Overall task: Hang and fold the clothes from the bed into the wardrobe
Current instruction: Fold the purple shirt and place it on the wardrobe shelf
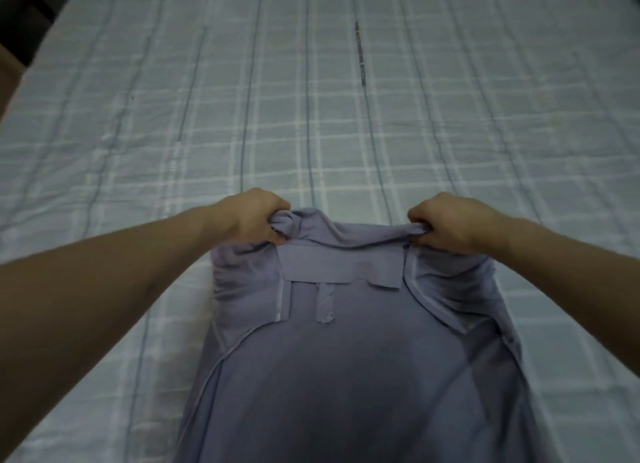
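Over bed (pixel 311 98), left hand (pixel 249 216), right hand (pixel 446 220) gripping shirt (pixel 346 376)

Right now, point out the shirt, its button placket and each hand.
shirt (pixel 346 376): head view, middle of the body fabric.
button placket (pixel 325 303): head view, strip below the collar.
left hand (pixel 252 216): head view, knuckles.
right hand (pixel 446 220): head view, knuckles.

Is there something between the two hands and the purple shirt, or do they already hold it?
Nothing is between them. The left hand and the right hand each grip the far edge of the purple polo shirt over the checked bedsheet.
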The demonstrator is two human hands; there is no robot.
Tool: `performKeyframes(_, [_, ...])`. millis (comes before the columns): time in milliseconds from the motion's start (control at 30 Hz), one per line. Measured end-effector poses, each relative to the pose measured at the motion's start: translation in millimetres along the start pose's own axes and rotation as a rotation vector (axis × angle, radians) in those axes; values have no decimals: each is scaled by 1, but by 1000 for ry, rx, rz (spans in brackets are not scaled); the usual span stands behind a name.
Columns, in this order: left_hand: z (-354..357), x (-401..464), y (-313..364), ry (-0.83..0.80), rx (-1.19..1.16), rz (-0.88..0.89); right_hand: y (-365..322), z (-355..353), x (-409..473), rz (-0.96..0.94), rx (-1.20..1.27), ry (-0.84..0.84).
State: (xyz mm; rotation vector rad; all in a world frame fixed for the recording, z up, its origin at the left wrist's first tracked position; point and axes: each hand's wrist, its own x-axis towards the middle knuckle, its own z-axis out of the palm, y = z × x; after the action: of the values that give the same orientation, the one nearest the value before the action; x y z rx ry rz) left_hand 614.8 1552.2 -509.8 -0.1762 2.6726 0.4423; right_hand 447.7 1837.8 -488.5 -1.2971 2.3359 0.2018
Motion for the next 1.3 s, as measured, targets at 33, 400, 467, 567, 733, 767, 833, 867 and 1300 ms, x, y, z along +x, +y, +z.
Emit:
performKeyframes(33, [-3, -9, 3, 21, 7, 45, -1, -2, -11, -32, -35, 55])
performKeyframes(400, [53, -177, 53, 346, 309, 393, -54, 47, -174, -257, -115, 470])
performKeyframes(467, [85, -204, 60, 311, 299, 372, -68, 77, -200, -241, -82, 417])
performKeyframes(567, [133, -238, 66, 166, 233, 283, -83, 125, -228, -193, -30, 248])
performKeyframes(733, [151, -260, 75, 39, -2, 33, -97, 152, -251, -78, 81, 131])
performKeyframes(767, [150, -257, 76, 143, -15, 48, -97, 151, -250, -61, 79, 263])
performKeyframes(833, [148, -243, 79, 348, 49, 83, -95, 152, -238, 0, 93, 499])
performKeyframes(867, [150, -233, 80, 403, 69, 84, -95, 155, -229, 54, 104, 553])
performKeyframes(1300, [140, -174, 64, 256, 26, -275, -38, 153, -194, 326, 43, 185])
